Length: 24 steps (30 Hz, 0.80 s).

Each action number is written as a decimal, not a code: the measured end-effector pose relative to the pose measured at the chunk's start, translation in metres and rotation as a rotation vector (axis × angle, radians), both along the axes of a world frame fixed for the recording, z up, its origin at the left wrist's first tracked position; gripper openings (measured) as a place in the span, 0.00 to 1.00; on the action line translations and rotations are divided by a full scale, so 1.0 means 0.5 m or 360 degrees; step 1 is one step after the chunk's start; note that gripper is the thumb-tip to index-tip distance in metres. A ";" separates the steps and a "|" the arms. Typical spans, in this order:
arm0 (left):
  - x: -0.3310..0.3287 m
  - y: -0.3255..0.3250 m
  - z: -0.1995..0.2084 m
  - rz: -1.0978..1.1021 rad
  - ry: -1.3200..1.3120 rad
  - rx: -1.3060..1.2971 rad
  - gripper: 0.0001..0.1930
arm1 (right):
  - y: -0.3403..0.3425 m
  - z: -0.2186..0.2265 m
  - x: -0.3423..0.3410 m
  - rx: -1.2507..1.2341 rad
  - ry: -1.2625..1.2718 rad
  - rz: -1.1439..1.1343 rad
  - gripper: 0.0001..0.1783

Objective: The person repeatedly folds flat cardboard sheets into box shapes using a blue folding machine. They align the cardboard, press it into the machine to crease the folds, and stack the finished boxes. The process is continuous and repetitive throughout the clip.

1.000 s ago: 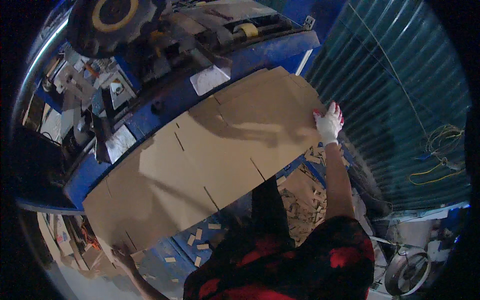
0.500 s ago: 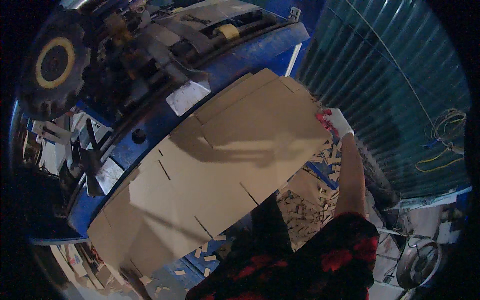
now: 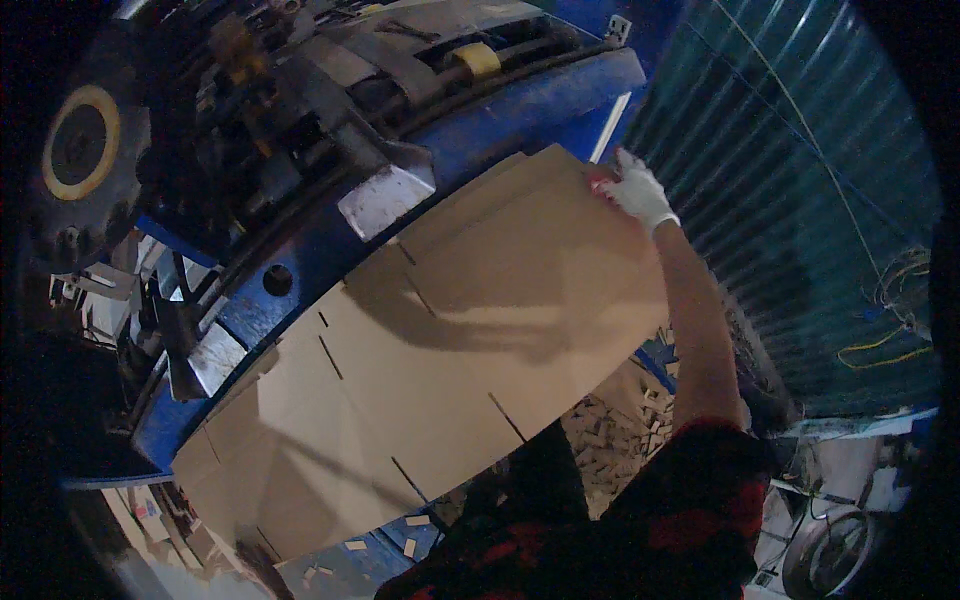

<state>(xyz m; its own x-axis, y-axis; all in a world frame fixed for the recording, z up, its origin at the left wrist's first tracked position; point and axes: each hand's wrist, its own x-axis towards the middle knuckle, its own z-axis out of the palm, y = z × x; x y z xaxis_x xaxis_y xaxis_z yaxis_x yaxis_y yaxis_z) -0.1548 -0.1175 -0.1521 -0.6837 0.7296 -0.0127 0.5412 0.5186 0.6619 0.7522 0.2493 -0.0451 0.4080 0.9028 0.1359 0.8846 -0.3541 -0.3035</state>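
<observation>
A large brown cardboard sheet [image 3: 440, 330] with dark slots cut in it lies slantwise in front of me, against a blue machine. More cardboard edges show beneath its far side. My right hand [image 3: 637, 192], in a white glove with red on the palm side, is at the sheet's far right corner. Its fingers bend round the edge there, one finger pointing up. At the sheet's near left edge, low in the picture, is my left hand [image 3: 258, 566], dark and partly hidden, so its fingers cannot be made out.
The blue machine bed [image 3: 530, 95] runs along the far side, with metal plates and a dark wheel [image 3: 80, 145] at left. Cardboard offcuts [image 3: 620, 430] lie heaped below the sheet. A green corrugated wall [image 3: 790, 200] stands right, with hanging wires and a round wheel-like object [image 3: 830, 550] near the bottom.
My right hand has moved up and left along the sheet's right edge to its far corner. The view has shifted a little; the left hand stays near the same edge.
</observation>
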 end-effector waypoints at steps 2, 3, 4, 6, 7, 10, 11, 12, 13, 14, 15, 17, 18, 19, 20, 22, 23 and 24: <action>0.000 -0.002 0.005 0.0009 0.0015 -0.0013 0.30 | 0.038 -0.017 -0.024 -0.0308 0.0072 -0.0088 0.37; 0.000 -0.002 0.008 0.0014 0.0020 -0.0018 0.31 | 0.046 -0.023 -0.025 -0.0280 0.0053 -0.0090 0.35; 0.001 -0.005 0.012 0.0018 0.0026 -0.0030 0.31 | 0.048 -0.030 -0.022 -0.0258 0.0033 -0.0095 0.34; 0.006 -0.007 0.020 0.0022 0.0042 -0.0049 0.31 | 0.054 -0.048 -0.005 -0.0201 0.0062 -0.0152 0.31; 0.008 -0.008 0.022 0.0002 0.0039 -0.0055 0.31 | 0.059 -0.058 0.009 -0.0160 0.0111 -0.0195 0.30; 0.008 -0.019 0.028 -0.0003 0.0050 -0.0065 0.32 | 0.088 -0.086 0.043 0.0001 0.0170 -0.0153 0.27; 0.004 -0.025 0.028 -0.0005 0.0053 -0.0064 0.32 | 0.096 -0.089 0.054 0.0066 0.0178 -0.0108 0.26; -0.004 -0.026 0.026 -0.0010 0.0050 -0.0056 0.32 | 0.095 -0.084 0.067 -0.0002 0.0150 -0.0367 0.26; -0.012 -0.031 0.024 0.0029 0.0049 -0.0068 0.32 | 0.094 -0.078 0.076 -0.0071 0.0120 -0.0631 0.26; -0.025 -0.029 0.020 -0.0035 0.0020 -0.0001 0.33 | 0.079 -0.067 0.087 -0.0094 -0.0056 -0.0733 0.26; -0.037 -0.030 0.017 -0.0052 -0.0003 0.0037 0.33 | 0.051 -0.050 0.101 -0.0120 -0.0238 -0.0836 0.27; -0.059 -0.025 0.011 -0.0036 -0.0110 0.0072 0.37 | -0.047 -0.024 0.121 -0.0077 -0.0459 -0.0844 0.32; -0.064 -0.024 0.008 0.0010 -0.0187 0.0070 0.40 | -0.084 -0.017 0.125 0.0104 -0.0257 -0.0890 0.34; -0.066 -0.024 0.009 0.0205 -0.0263 0.0009 0.42 | -0.129 -0.012 0.132 0.0311 0.0262 -0.0681 0.34; -0.063 -0.023 0.009 0.0144 -0.0110 -0.0023 0.46 | -0.162 -0.020 0.129 0.0498 0.0791 -0.0446 0.33; -0.047 -0.024 0.022 0.0197 0.0134 -0.0142 0.50 | -0.238 -0.075 0.098 0.0698 0.1615 -0.0324 0.31; -0.033 -0.029 0.034 0.0171 0.0220 -0.0163 0.50 | -0.277 -0.105 0.081 0.0586 0.1571 -0.0270 0.32; -0.020 -0.025 0.047 0.0135 0.0303 -0.0175 0.51 | -0.321 -0.130 0.064 0.0491 0.1521 -0.0218 0.32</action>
<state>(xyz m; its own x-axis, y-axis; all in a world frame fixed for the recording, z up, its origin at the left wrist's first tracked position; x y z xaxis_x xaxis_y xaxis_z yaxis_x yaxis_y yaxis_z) -0.1646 -0.1299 -0.1286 -0.7401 0.6709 0.0462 0.6024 0.6309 0.4891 0.7844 0.0887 -0.1101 0.5654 0.8207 -0.0826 0.1806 -0.2209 -0.9584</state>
